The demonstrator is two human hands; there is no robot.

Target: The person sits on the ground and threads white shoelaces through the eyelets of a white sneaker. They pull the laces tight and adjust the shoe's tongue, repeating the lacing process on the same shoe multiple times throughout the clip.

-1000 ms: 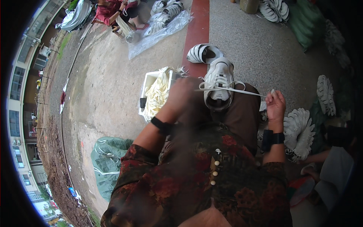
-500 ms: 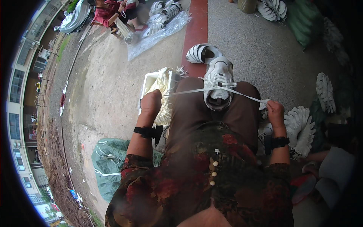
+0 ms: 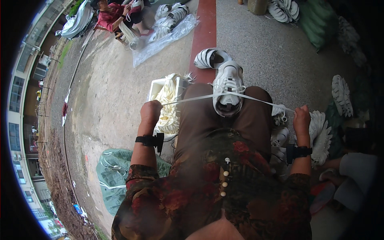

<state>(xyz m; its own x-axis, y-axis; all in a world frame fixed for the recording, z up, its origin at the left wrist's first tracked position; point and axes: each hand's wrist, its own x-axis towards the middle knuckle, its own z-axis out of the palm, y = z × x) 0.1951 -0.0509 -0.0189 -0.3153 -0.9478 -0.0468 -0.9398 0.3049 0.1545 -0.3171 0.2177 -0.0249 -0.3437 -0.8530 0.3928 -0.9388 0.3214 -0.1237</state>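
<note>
No writing, label, number or sign can be read with certainty. On the white shoe (image 3: 227, 76), which is between the left grip (image 3: 151, 112) and the right grip (image 3: 302, 117), there are small dark patches at the tongue and inside the heel part, but I cannot tell if any of them carries print. A small blue-and-white thing (image 3: 78, 209) on the ground, well apart from the left grip, on its left and lower in the view, is also too small for reading.
</note>
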